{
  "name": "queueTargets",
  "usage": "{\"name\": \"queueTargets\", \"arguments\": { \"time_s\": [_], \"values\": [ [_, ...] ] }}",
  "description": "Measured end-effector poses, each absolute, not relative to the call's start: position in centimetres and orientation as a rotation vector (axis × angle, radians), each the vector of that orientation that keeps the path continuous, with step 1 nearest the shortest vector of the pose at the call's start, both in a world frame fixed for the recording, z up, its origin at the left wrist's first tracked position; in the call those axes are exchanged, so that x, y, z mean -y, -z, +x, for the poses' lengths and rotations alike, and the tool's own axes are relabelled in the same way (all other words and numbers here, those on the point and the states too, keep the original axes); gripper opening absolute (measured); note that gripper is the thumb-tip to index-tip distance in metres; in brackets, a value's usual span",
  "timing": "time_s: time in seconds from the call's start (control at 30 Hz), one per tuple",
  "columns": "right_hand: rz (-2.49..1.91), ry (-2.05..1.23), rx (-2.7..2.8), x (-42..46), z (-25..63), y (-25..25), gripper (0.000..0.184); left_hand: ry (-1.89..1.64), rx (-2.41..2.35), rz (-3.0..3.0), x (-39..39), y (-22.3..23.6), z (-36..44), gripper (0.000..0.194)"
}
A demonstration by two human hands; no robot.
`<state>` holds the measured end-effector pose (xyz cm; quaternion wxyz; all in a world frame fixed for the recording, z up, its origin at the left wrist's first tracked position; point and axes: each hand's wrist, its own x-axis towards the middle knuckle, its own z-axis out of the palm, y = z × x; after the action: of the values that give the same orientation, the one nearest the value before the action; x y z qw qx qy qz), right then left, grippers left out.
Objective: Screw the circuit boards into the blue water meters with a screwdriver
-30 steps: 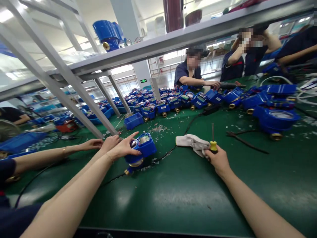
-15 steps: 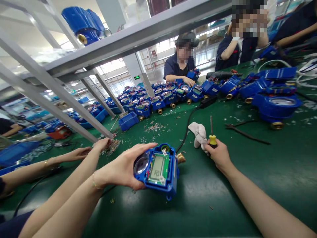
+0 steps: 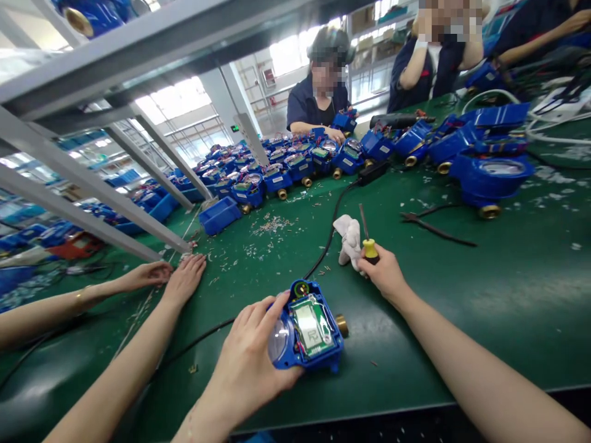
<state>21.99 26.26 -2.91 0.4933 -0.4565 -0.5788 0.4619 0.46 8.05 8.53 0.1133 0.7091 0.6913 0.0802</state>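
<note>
Far left of the bench: a co-worker's two hands (image 3: 178, 278) lie flat on the green table (image 3: 462, 295), apart from the wearer's own; a slanted grey frame leg (image 3: 92, 184) crosses above them and closes off that side.

Left hand: the left hand (image 3: 249, 363) is curled round a blue meter (image 3: 307, 329), thumb over the top and fingers under the clear round window, so it has a firm hold of the body.

Meter: it sits near the front edge of the table, tilted with its screen and green board turned up to the face, probably so the open top can be worked on; a brass fitting (image 3: 342, 325) sticks out on its right.

Black cable: a cable (image 3: 323, 249) runs from behind the meter up toward the far rows, lying between the two hands.

Right hand: the right hand (image 3: 383, 274) is closed round a yellow-handled screwdriver (image 3: 368, 243), shaft pointing up and away, well apart from the meter; a white cloth (image 3: 348, 240) lies just beside it, touching the fingers.

Open room: bare green table stretches right of the right forearm.

Far right: black pliers (image 3: 429, 223) lie beyond that, then a big blue meter (image 3: 492, 178); rows of small blue meters (image 3: 277, 175) crowd the back edge, where other people work.
</note>
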Motion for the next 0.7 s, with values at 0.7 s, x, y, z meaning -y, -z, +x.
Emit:
{"name": "queueTargets", "arguments": {
  "time_s": [0.7],
  "values": [
    [-0.303, -1.427, 1.838, -20.9, 25.3, -5.8, 0.016, -0.107, -1.474, 2.258, -10.5, -9.7, -1.8, 0.073]
  ]
}}
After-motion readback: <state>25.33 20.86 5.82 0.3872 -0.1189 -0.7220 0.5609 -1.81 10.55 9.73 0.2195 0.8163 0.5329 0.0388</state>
